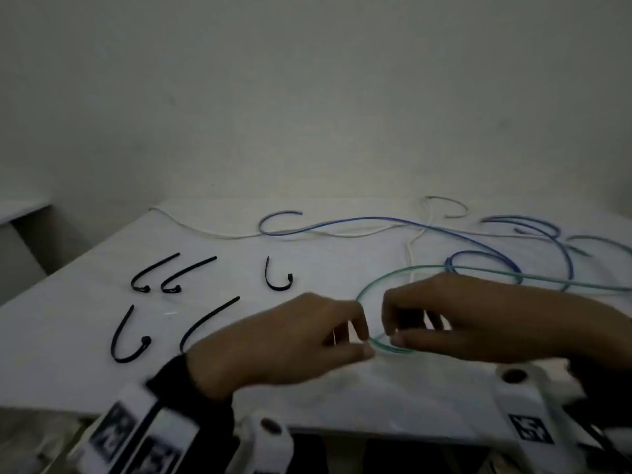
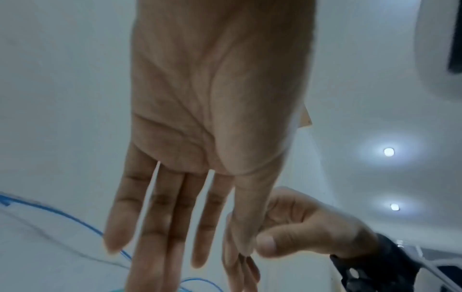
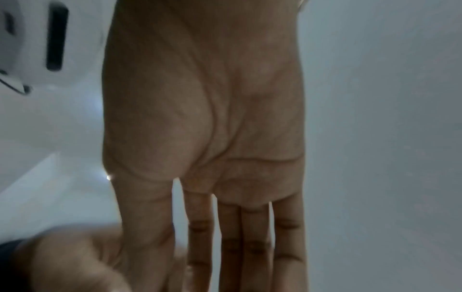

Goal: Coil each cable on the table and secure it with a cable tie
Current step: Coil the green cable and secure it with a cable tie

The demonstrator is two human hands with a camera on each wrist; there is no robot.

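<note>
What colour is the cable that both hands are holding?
Green; the green cable, pinched by the left hand and right hand, shows best in the head view.

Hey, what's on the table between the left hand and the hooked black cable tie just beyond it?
Nothing: in the head view only bare white table separates the left hand from the hooked cable tie.

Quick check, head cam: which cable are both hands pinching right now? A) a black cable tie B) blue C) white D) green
D: the left hand and right hand both pinch the near arc of the green cable loop; the five black cable ties lie untouched on the table.
</note>
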